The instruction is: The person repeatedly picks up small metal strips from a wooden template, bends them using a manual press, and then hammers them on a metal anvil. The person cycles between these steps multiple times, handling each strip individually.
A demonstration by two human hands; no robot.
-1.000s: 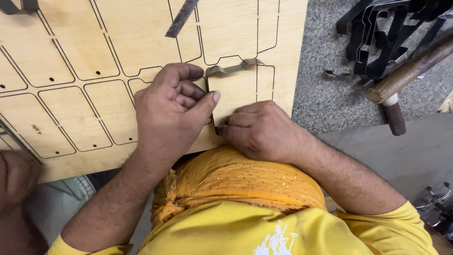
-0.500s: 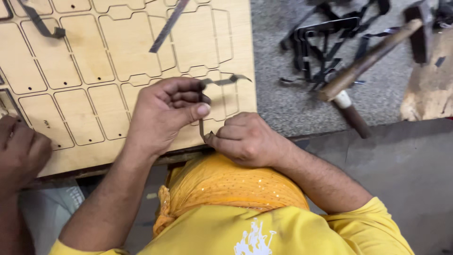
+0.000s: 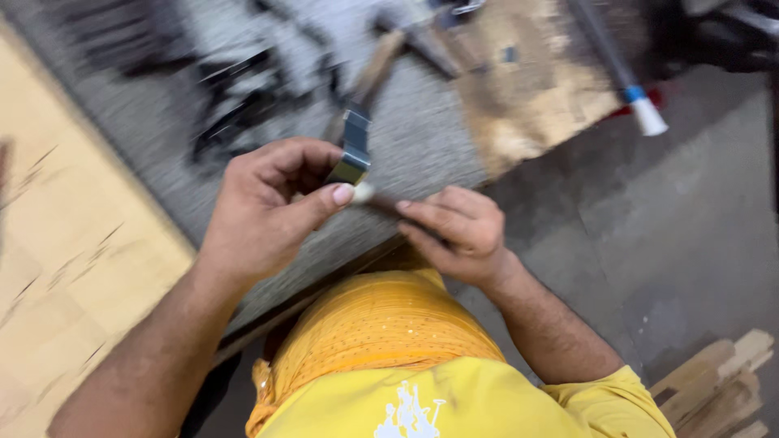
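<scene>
**Both hands on a bent metal strip above the grey mat**

Left hand raised over the table, fingers curled and thumb pressed forward, pinched together on a bent metal strip. Strip standing nearly upright out of the grip, grey-blue, folded at an angle near the top, its lower end tucked between thumb tip and forefinger. Right hand at 3 o'clock of the left, just beside it, fingers stretched flat and closed together toward the strip's lower end; something thin and dark seems pinched under those fingertips, though too blurred to tell whether part of the same strip. Thumb tip of the left and fingertips of the right almost touching.

Below both hands, a grey mat covering the table. At 9 o'clock, a pale wooden board with thin cut lines, blurred by motion. At 11 o'clock, a heap of dark metal pieces, smeared and hard to make out singly. At 12 o'clock, just behind the strip, a hammer with a wooden handle lying on the mat. At 1 o'clock, a worn brown slab, and across it a dark rod with a white and blue tip reaching over the concrete floor. At 5 o'clock, in the corner, a few wooden offcuts. Nearest the camera, a yellow shirt and an orange-yellow cloth at the waist.
</scene>
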